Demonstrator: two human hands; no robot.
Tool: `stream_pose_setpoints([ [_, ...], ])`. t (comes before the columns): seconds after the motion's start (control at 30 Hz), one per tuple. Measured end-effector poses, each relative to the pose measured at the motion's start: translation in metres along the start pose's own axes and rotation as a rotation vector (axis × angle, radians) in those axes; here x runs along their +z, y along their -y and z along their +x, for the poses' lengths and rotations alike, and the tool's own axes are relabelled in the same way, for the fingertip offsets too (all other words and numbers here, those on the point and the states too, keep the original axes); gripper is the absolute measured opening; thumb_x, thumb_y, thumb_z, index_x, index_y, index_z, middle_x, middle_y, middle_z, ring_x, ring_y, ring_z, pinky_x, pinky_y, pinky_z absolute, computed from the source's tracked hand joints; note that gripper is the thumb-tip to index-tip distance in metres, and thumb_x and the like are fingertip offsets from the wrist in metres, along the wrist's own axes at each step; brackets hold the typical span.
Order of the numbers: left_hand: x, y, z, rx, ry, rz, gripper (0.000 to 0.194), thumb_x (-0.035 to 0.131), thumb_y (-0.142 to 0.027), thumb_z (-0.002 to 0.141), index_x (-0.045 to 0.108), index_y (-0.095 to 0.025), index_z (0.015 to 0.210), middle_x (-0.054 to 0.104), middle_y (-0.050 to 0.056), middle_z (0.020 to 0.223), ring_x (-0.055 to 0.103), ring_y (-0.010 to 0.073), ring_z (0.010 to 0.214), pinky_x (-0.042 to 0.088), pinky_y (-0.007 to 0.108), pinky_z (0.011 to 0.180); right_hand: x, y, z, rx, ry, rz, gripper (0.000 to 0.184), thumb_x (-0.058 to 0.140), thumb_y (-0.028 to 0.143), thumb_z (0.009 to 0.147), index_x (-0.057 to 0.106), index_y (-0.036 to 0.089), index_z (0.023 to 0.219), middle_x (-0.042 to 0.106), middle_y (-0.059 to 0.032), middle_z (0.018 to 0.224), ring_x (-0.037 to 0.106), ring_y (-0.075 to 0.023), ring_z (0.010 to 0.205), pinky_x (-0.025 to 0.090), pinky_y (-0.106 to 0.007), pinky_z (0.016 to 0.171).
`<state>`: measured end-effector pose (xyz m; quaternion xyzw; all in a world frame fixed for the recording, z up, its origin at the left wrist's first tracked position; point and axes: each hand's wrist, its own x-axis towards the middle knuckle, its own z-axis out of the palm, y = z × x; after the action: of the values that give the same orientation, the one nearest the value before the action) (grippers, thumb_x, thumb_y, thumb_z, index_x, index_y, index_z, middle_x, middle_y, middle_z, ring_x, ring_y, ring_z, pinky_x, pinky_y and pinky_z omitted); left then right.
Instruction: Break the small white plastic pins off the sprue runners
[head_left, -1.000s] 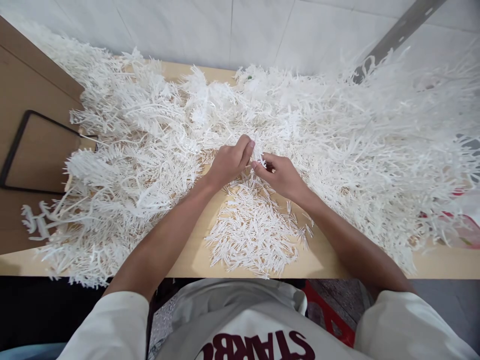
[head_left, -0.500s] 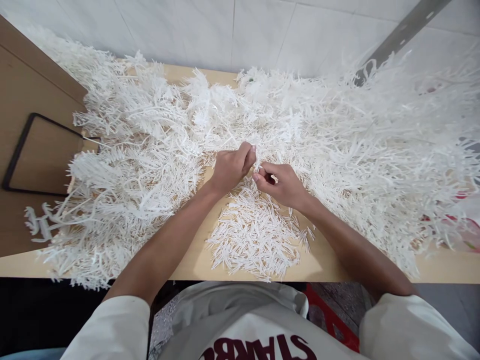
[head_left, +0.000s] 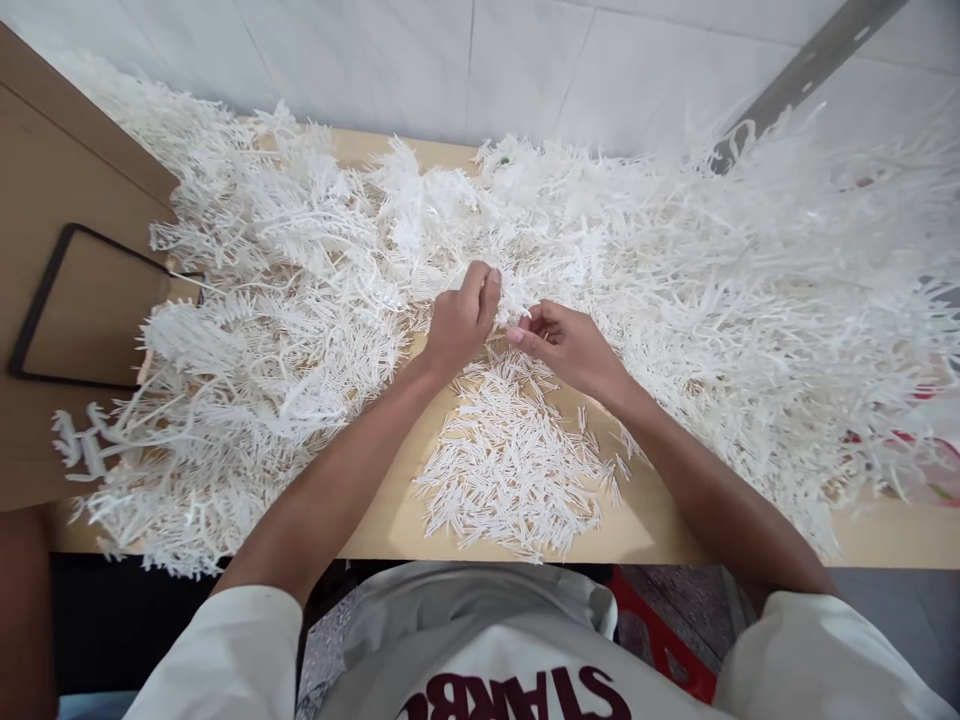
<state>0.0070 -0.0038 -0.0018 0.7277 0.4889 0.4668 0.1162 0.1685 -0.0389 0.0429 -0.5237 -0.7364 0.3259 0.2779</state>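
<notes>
Above the middle of the table, my left hand (head_left: 466, 318) is closed in a fist around a white plastic sprig (head_left: 514, 298), whose thin branches show between my hands. Close by on the right, my right hand (head_left: 571, 345) has its thumb and curled fingers brought together at the sprig's lower end; the exact contact is hard to see. Below both hands lies a loose pile of short, thin white plastic sticks (head_left: 517, 470). Large tangled heaps of white branched plastic pieces lie to the left (head_left: 300, 290) and right (head_left: 712, 300).
A cardboard box (head_left: 90, 180) and a black wire frame (head_left: 41, 300) stand at the left. The wooden table (head_left: 390, 525) meets a tiled wall (head_left: 525, 60) behind. A metal upright (head_left: 810, 70) rises at the right. Another person's limb (head_left: 26, 610) shows at lower left.
Both hands have risen slightly away from my body, and the gap between them has widened. My right hand's fingers look looser. Another person's limb has come into view at the lower left.
</notes>
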Motion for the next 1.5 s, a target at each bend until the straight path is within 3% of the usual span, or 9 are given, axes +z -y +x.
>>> stream_pose_setpoints([
  [0.13, 0.002, 0.0, -0.002, 0.172, 0.089, 0.1, 0.037, 0.024, -0.043, 0.097, 0.048, -0.019, 0.082, 0.05, -0.003, 0.049, 0.036, 0.0071, 0.037, 0.022, 0.023, 0.042, 0.003, -0.003, 0.001, -0.042, 0.06, -0.097, 0.043, 0.047, 0.06, 0.085, 0.047, 0.019, 0.071, 0.049, 0.0037, 0.062, 0.04, -0.0075, 0.057, 0.03, -0.023, 0.054],
  [0.23, 0.002, -0.001, -0.002, 0.169, 0.077, 0.097, 0.036, 0.025, -0.041, 0.098, 0.048, -0.019, 0.081, 0.05, -0.003, 0.05, 0.035, 0.0063, 0.037, 0.022, 0.022, 0.042, 0.007, -0.004, 0.0, -0.071, 0.095, -0.117, 0.043, 0.044, 0.056, 0.088, 0.046, 0.019, 0.067, 0.046, 0.0043, 0.059, 0.039, -0.007, 0.054, 0.029, -0.023, 0.054],
  [0.4, 0.003, 0.003, -0.001, 0.177, -0.003, 0.031, 0.034, 0.03, -0.04, 0.097, 0.047, -0.019, 0.076, 0.039, -0.007, 0.048, 0.03, 0.0042, 0.037, 0.022, 0.02, 0.042, 0.01, 0.0, -0.004, -0.072, 0.055, -0.09, 0.044, 0.048, 0.045, 0.089, 0.035, 0.018, 0.057, 0.029, 0.007, 0.051, 0.026, -0.0046, 0.048, 0.022, -0.023, 0.049],
  [0.87, 0.007, 0.005, -0.005, 0.414, -0.148, 0.086, 0.022, 0.044, -0.022, 0.092, 0.043, -0.018, 0.071, 0.032, -0.009, 0.044, 0.026, 0.0023, 0.038, 0.018, 0.018, 0.04, -0.012, 0.015, -0.011, -0.41, 0.307, -0.218, 0.04, 0.04, 0.036, 0.095, 0.034, 0.018, 0.059, 0.031, 0.0065, 0.053, 0.028, -0.0043, 0.048, 0.024, -0.022, 0.051],
  [1.07, 0.005, 0.007, 0.003, 0.058, -0.169, -0.048, 0.032, 0.035, -0.036, 0.097, 0.044, -0.019, 0.072, 0.034, -0.008, 0.046, 0.028, 0.0029, 0.036, 0.02, 0.021, 0.041, 0.011, 0.04, -0.039, -0.757, 0.669, -0.042, 0.037, 0.039, 0.032, 0.096, 0.054, 0.017, 0.066, 0.05, 0.0041, 0.059, 0.043, -0.0055, 0.056, 0.037, -0.021, 0.064],
  [1.2, 0.004, 0.004, 0.002, -0.024, -0.084, -0.173, 0.032, 0.03, -0.041, 0.098, 0.046, -0.021, 0.08, 0.045, -0.006, 0.051, 0.04, 0.0042, 0.04, 0.026, 0.021, 0.044, 0.003, 0.03, -0.025, -0.415, 0.47, -0.1, 0.03, 0.055, 0.049, 0.085, 0.065, 0.022, 0.094, 0.063, 0.0016, 0.081, 0.051, -0.0066, 0.065, 0.037, -0.021, 0.061],
  [1.3, 0.002, 0.003, 0.001, -0.079, -0.075, -0.229, 0.032, 0.027, -0.043, 0.098, 0.047, -0.021, 0.085, 0.049, -0.005, 0.055, 0.045, 0.0048, 0.041, 0.03, 0.021, 0.044, -0.002, 0.01, -0.007, -0.222, 0.16, -0.189, 0.037, 0.059, 0.057, 0.078, 0.064, 0.022, 0.088, 0.058, 0.0023, 0.075, 0.047, -0.0076, 0.061, 0.034, -0.022, 0.058],
  [1.4, -0.001, 0.001, 0.001, 0.004, 0.088, -0.212, 0.031, 0.03, -0.044, 0.097, 0.049, -0.021, 0.086, 0.052, -0.005, 0.055, 0.048, 0.0057, 0.042, 0.033, 0.02, 0.044, 0.0, -0.006, 0.001, -0.107, -0.037, -0.216, 0.036, 0.057, 0.056, 0.081, 0.055, 0.02, 0.082, 0.054, 0.0033, 0.069, 0.041, -0.0075, 0.057, 0.03, -0.023, 0.056],
  [1.5, -0.004, -0.002, 0.001, 0.053, 0.247, -0.211, 0.031, 0.03, -0.045, 0.097, 0.048, -0.021, 0.087, 0.053, -0.006, 0.053, 0.048, 0.0062, 0.041, 0.034, 0.021, 0.045, 0.003, -0.011, 0.001, -0.11, -0.053, -0.322, 0.029, 0.054, 0.048, 0.086, 0.048, 0.021, 0.081, 0.052, 0.0033, 0.07, 0.037, -0.008, 0.057, 0.027, -0.024, 0.054],
])
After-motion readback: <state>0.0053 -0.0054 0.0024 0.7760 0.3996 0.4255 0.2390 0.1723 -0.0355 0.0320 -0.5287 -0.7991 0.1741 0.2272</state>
